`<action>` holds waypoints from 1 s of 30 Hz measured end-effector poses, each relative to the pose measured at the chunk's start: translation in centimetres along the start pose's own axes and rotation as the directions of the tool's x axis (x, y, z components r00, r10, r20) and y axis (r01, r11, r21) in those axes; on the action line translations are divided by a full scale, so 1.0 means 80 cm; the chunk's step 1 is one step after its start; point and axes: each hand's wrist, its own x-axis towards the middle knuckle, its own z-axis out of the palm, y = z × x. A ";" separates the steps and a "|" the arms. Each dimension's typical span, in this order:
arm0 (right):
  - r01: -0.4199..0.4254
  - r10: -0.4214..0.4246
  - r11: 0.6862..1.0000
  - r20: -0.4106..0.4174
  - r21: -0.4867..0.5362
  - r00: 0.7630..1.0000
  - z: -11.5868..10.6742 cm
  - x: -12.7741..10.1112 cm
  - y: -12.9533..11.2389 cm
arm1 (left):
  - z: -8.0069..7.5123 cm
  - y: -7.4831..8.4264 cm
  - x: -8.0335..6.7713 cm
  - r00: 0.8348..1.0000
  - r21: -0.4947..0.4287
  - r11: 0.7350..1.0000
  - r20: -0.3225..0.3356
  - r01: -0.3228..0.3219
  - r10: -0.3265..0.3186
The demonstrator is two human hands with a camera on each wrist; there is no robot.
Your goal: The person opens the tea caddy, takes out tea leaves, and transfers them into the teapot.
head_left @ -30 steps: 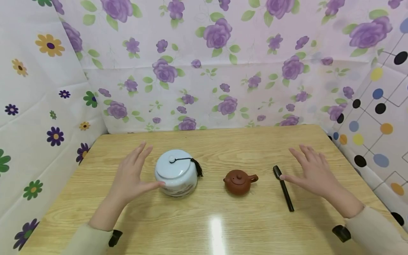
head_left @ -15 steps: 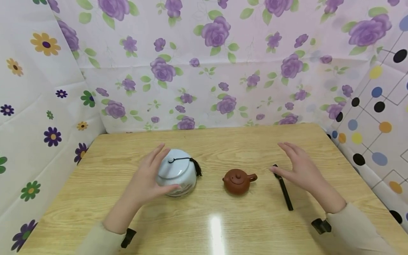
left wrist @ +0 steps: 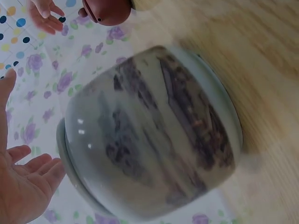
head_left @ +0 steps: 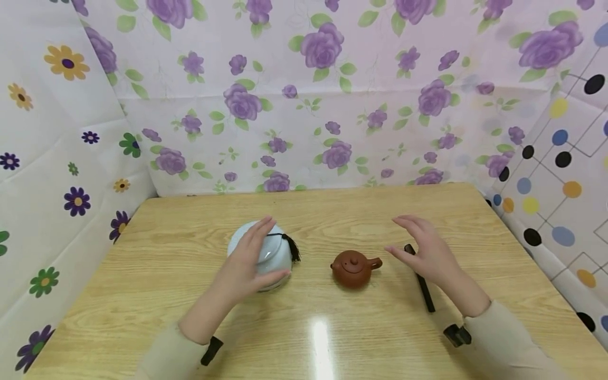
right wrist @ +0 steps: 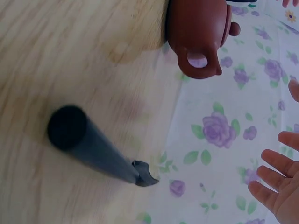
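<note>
Now I see my left hand (head_left: 249,264) spread with straight fingers against the near left side of the pale blue jar (head_left: 274,252), thumb at its lower front; whether the palm touches it I cannot tell. The jar stands upright on the wooden bench (head_left: 332,327), lid on, a black tassel (head_left: 294,248) hanging off it. My right hand (head_left: 425,253), fingers relaxed and holding nothing, hovers over the black stick (head_left: 424,287), just right of the small brown teapot (head_left: 353,268).
</note>
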 end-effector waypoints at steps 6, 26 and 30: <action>0.030 -0.030 0.999 0.008 0.019 1.000 0.012 0.003 -0.009 | 0.015 0.009 0.001 1.000 -0.020 1.000 0.002 -0.022 0.022; 0.032 -0.035 0.998 0.062 0.056 0.997 0.036 -0.001 -0.035 | 0.068 0.038 0.012 0.999 -0.086 0.996 0.048 -0.008 0.013; 0.038 -0.042 0.997 0.072 0.060 0.996 0.040 -0.002 -0.039 | 0.078 0.041 0.015 0.998 -0.119 0.993 0.063 0.019 -0.011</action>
